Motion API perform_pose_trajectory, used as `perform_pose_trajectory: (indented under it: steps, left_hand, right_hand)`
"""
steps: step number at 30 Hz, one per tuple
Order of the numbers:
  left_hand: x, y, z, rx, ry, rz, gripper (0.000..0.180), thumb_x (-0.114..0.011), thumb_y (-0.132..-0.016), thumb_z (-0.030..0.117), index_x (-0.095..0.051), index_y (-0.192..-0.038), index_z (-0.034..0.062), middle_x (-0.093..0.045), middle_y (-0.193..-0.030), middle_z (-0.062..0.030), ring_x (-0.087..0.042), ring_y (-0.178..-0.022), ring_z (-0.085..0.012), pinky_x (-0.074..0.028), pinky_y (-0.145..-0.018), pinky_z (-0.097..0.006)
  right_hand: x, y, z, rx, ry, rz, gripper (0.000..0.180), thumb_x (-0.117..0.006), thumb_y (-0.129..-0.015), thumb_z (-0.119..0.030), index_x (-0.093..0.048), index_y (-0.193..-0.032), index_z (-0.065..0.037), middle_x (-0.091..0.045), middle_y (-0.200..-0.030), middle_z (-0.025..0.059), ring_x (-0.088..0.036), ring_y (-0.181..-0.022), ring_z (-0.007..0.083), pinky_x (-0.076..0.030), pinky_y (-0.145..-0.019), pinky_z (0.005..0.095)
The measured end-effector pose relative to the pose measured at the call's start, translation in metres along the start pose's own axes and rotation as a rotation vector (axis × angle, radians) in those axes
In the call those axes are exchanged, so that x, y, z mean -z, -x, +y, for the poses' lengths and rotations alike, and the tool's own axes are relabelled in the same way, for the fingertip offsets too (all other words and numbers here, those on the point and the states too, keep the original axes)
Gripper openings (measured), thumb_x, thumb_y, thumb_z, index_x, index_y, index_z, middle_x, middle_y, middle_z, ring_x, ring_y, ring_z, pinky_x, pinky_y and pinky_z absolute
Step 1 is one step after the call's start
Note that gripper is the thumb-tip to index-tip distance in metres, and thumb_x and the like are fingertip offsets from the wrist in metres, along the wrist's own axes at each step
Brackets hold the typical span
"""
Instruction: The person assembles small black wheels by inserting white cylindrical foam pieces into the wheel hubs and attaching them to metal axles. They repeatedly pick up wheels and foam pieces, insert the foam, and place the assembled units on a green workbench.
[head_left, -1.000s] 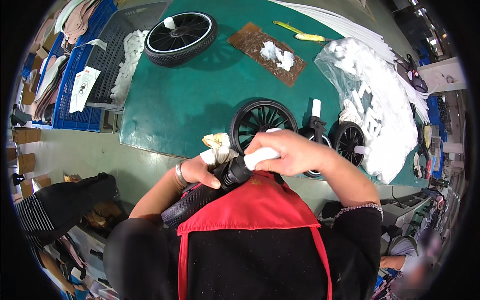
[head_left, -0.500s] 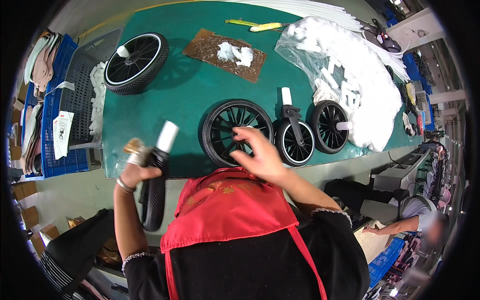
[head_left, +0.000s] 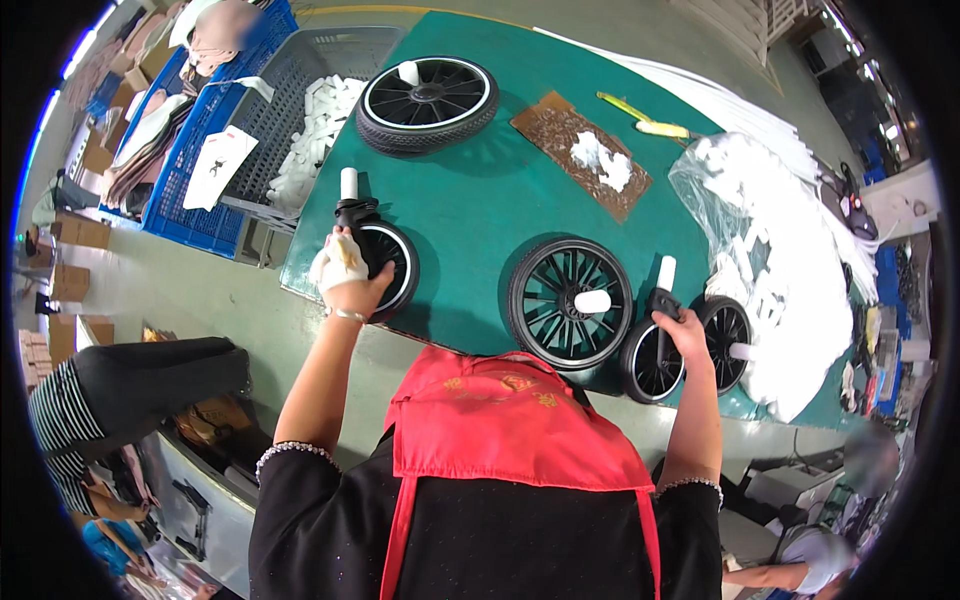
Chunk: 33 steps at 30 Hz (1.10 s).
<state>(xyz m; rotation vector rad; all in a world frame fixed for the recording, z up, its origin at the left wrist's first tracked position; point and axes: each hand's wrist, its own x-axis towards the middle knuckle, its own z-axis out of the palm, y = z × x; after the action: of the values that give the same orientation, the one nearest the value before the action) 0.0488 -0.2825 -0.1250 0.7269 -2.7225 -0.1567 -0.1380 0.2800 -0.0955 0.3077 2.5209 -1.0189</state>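
Observation:
My left hand (head_left: 350, 280), partly covered in white, grips a black caster wheel (head_left: 400, 270) with a fork at the left front of the green table. A white tube (head_left: 348, 183) stands up from that fork. Over on the right, my right hand (head_left: 682, 332) is closed on the fork of a second caster wheel (head_left: 648, 365), which also has a white tube (head_left: 666, 272) on top. Between my hands lies a larger spoked wheel (head_left: 540, 310) with a white sleeve (head_left: 592, 301) at its hub. Another wheel (head_left: 728, 330) sits just right of my right hand.
A large wheel (head_left: 430, 125) lies at the far left of the table (head_left: 460, 210). Behind the middle are a brown board (head_left: 560, 125) with white grease-like stuff and a yellow-handled tool (head_left: 660, 129). A bag of white tubes (head_left: 790, 280) fills the right; a grey crate (head_left: 330, 50) stands left.
My left hand has set its caster wheel upright at the table's left front. My right hand has left the large wheel and taken hold of the right caster's fork. The view has shifted.

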Motion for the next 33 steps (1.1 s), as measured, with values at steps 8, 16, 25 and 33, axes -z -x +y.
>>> perform_pose_trajectory:
  steps: [8, 16, 25, 33]
  left_hand:
    - [0.027, 0.019, 0.005, 0.156, 0.214, -0.093, 0.087, -0.071, -0.076, 0.043, -0.039, -0.140, -0.0053, -0.044, -0.142, -0.0227, -0.038, -0.135, -0.0385, -0.032, -0.110, -0.043]
    - [0.049, 0.050, 0.048, -0.100, 0.319, 0.116, 0.092, -0.081, -0.067, 0.037, -0.042, -0.138, -0.0052, -0.046, -0.141, -0.0249, -0.040, -0.134, -0.0426, -0.035, -0.110, -0.047]
    - [0.038, 0.028, 0.025, -0.080, 0.111, -0.002, 0.066, -0.073, -0.074, 0.016, -0.050, -0.133, -0.0002, -0.053, -0.138, -0.0169, -0.043, -0.134, -0.0350, -0.036, -0.109, -0.043]
    - [0.060, 0.085, 0.090, -0.058, 0.432, 0.011, 0.036, -0.061, -0.082, 0.008, -0.062, -0.117, 0.0042, -0.066, -0.109, -0.0124, -0.060, -0.104, -0.0314, -0.045, -0.093, -0.041]
  right_hand:
    - [0.018, 0.021, -0.013, 0.108, -0.166, 0.133, 0.069, -0.077, -0.072, -0.034, -0.057, -0.121, 0.010, -0.064, -0.113, 0.0161, -0.061, -0.101, 0.0223, -0.047, -0.091, 0.0331]
    - [0.011, 0.097, -0.223, 0.184, -0.726, -0.321, 0.059, -0.063, -0.086, -0.046, -0.057, -0.124, -0.002, -0.064, -0.104, 0.0084, -0.061, -0.091, 0.0147, -0.049, -0.079, 0.0271]
    - [-0.204, 0.071, -0.242, 0.470, -0.065, -0.503, 0.076, -0.074, -0.079, -0.052, -0.054, -0.122, 0.007, -0.066, -0.110, 0.0211, -0.066, -0.102, 0.0287, -0.052, -0.086, 0.0354]
    - [-0.030, 0.076, -0.111, 0.641, -0.343, 0.276, 0.027, -0.065, -0.092, -0.010, -0.060, -0.119, -0.005, -0.065, -0.102, 0.0044, -0.060, -0.091, 0.0112, -0.050, -0.081, 0.0262]
